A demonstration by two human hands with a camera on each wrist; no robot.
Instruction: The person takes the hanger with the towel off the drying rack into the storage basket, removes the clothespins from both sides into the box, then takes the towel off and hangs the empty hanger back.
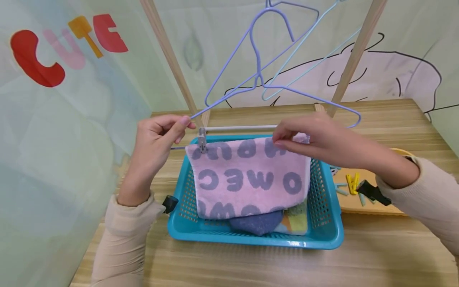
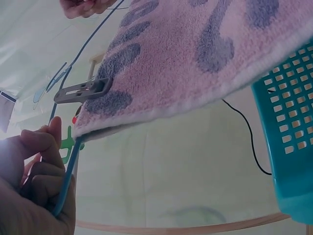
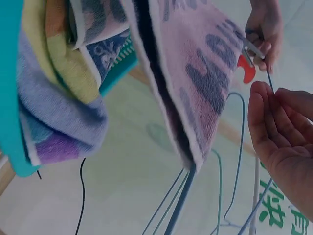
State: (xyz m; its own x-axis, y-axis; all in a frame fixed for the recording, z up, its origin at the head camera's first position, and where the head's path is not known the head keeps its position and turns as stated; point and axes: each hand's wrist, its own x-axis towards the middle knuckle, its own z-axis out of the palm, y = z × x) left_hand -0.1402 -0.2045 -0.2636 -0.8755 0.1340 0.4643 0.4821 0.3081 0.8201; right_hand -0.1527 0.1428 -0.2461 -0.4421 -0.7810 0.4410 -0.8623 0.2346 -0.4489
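Note:
A blue-purple wire hanger [image 1: 258,75] carries a pink towel [image 1: 251,183] with grey letters, folded over its bottom bar. My left hand [image 1: 154,139] pinches the hanger's left corner; in the left wrist view its fingers [image 2: 44,181] curl round the blue wire. Beside them, a grey clothespin [image 1: 202,140] grips the towel's upper left corner. My right hand [image 1: 308,135] hovers in front of the towel's upper right part, fingers loosely bent. In the right wrist view, that hand [image 3: 283,132] appears apart from the towel, overlapping the hanger wire, with nothing visible in its fingers.
A teal basket [image 1: 256,241] below holds a blue cloth [image 1: 258,223] and a colourful towel [image 1: 297,223]. Right of it, a yellow tray [image 1: 380,203] holds several clothespins [image 1: 352,183]. More hangers [image 1: 305,52] hang behind between wooden poles [image 1: 353,59].

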